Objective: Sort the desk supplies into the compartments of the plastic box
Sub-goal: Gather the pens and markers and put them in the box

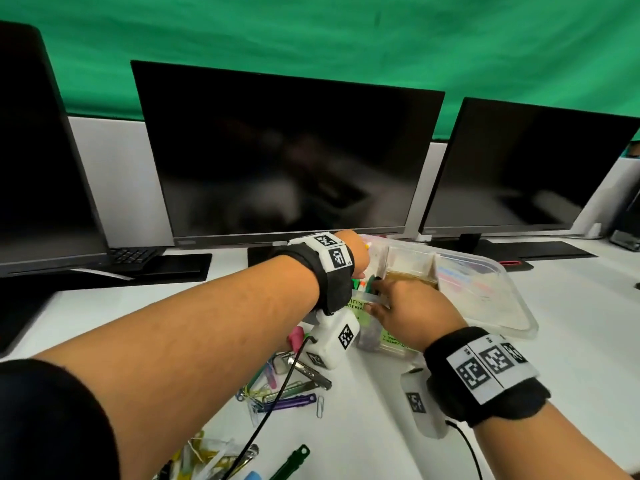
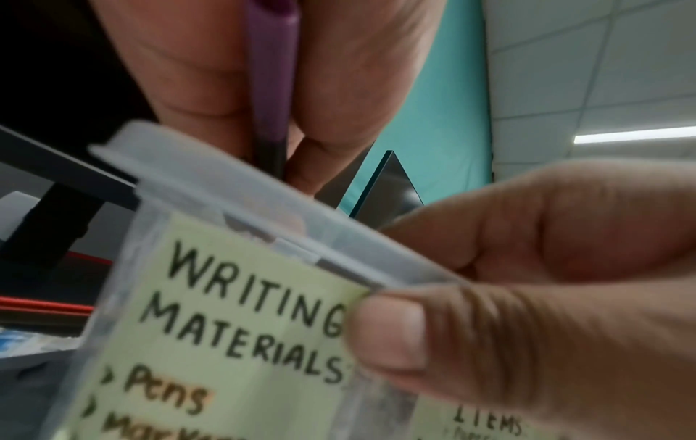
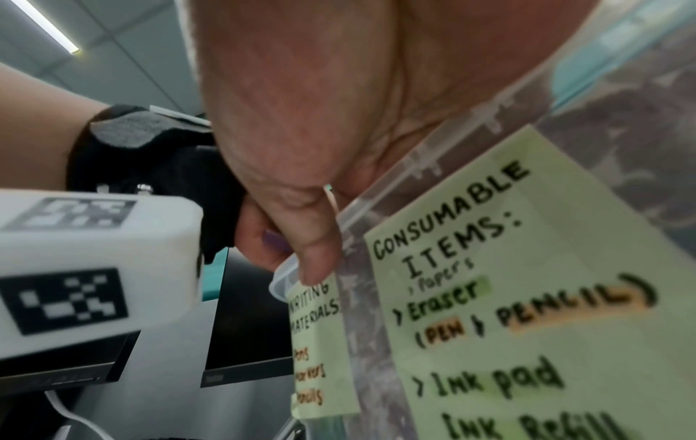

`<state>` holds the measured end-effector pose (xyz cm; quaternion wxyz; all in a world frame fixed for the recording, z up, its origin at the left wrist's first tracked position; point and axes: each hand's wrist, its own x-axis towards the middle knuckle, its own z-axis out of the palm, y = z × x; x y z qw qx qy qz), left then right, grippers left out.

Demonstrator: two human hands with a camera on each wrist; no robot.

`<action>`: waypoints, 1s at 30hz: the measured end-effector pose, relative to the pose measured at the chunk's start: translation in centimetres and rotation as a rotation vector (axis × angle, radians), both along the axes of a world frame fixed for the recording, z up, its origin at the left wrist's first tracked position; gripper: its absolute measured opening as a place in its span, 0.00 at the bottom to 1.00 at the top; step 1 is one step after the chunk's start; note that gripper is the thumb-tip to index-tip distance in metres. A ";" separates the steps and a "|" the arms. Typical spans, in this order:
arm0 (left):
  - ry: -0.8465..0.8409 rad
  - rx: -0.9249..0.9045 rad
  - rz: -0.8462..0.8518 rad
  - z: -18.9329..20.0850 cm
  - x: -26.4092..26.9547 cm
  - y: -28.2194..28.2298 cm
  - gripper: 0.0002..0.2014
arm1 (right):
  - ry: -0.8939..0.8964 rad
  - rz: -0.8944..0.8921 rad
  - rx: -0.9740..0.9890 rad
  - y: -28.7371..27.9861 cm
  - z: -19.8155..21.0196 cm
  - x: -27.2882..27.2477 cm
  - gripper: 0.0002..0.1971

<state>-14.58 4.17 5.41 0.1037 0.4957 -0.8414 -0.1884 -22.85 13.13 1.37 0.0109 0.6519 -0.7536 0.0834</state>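
A clear plastic box (image 1: 412,259) stands on the desk under the middle monitor. Green labels on its front wall read "WRITING MATERIALS" (image 2: 241,312) and "CONSUMABLE ITEMS" (image 3: 485,268). My left hand (image 1: 356,252) is over the box's left compartment. It grips a purple pen (image 2: 271,74) that points down past the rim (image 2: 226,184). Several green and orange pens stand in that compartment (image 1: 362,284). My right hand (image 1: 405,310) holds the front wall, with its thumb (image 2: 433,336) pressed on the writing label's edge and fingers over the rim.
The box's clear lid (image 1: 491,296) lies to the right of the box. Loose supplies lie on the desk near me: paper clips (image 1: 320,407), a purple pen (image 1: 294,401), a green pen (image 1: 291,460), a pink eraser (image 1: 296,337). Three dark monitors (image 1: 284,157) stand behind.
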 end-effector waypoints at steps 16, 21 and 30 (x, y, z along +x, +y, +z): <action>0.360 0.172 -0.070 -1.7 7.7 -2.5 0.13 | -0.033 -0.059 0.001 0.0 0.6 0.3 0.20; -0.472 0.167 0.053 -4.8 17.4 -3.0 0.13 | -0.038 -0.124 -0.012 -0.8 0.1 1.0 0.20; -0.661 0.112 0.245 -7.5 22.3 -2.7 0.21 | 0.008 -0.157 -0.013 -1.3 -0.2 2.2 0.20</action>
